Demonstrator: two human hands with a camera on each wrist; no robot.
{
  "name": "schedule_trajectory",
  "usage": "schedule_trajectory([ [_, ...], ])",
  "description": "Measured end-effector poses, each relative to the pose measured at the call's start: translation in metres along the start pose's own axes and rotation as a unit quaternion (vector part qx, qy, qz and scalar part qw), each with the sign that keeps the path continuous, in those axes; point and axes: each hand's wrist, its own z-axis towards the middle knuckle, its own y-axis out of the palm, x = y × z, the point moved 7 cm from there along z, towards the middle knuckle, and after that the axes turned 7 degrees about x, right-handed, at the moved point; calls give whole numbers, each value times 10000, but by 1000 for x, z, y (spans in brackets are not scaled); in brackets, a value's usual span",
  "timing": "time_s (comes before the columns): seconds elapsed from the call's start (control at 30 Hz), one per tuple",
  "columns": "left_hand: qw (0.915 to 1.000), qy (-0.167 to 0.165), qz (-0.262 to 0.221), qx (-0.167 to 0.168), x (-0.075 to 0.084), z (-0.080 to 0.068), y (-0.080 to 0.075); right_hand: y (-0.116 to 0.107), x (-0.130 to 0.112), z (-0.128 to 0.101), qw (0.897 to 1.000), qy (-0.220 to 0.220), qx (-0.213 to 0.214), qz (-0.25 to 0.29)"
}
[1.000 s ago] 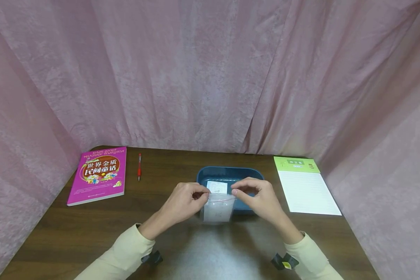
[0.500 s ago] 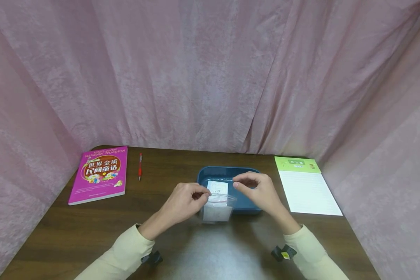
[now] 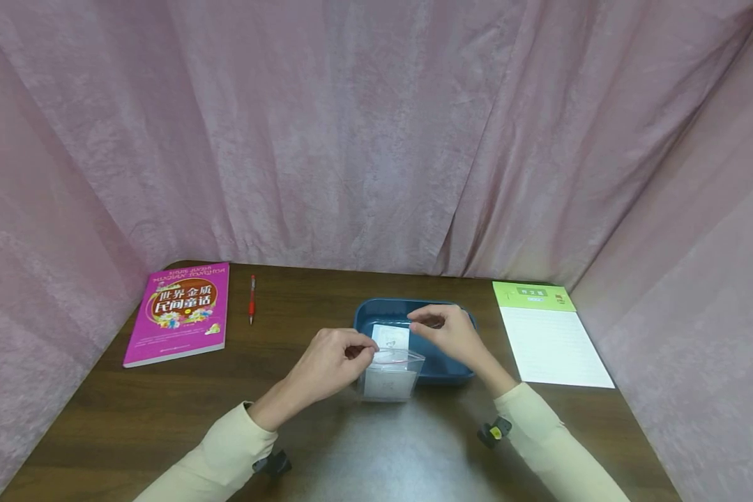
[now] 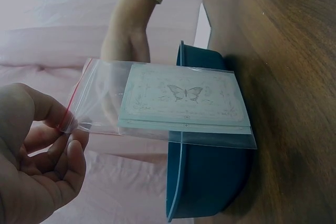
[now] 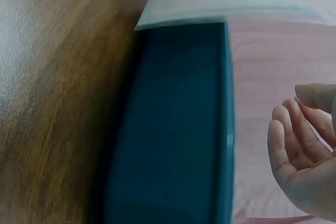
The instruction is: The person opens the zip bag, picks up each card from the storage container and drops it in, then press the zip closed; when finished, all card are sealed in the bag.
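Note:
My left hand [image 3: 367, 352] pinches the top left corner of a clear zip bag [image 3: 390, 378] with a red seal line, just in front of a blue tray [image 3: 461, 373]. The left wrist view shows that hand [image 4: 68, 129] pinching the bag [image 4: 105, 98], which holds a pale butterfly card [image 4: 184, 100]. Another white card [image 3: 390, 337] lies in the tray behind the bag. My right hand [image 3: 423, 321] hovers over the tray beside that card. Its fingers [image 5: 294, 135] are loosely curled, with nothing seen in them.
On the brown wooden table [image 3: 163, 418] lie a pink book [image 3: 178, 314] at the back left, a red pen [image 3: 250, 298] beside it, and a lined notepad with a green header [image 3: 552, 335] at the right. Pink curtains [image 3: 376, 139] close in three sides.
My right hand has let go of the bag's right top corner and moved away over the tray. The bag's mouth now hangs from my left hand alone, which has stayed put.

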Motion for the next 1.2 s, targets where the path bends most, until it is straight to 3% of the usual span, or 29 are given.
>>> schedule_trajectory([
  [0.6,10000,-1,-28,-34,0,-2,-1,36,43,19,9957,474,-577,-552],
  [1.2,9999,135,-22,59,1,-1,-2,47,63,26,9907,592,-713,-1000],
])
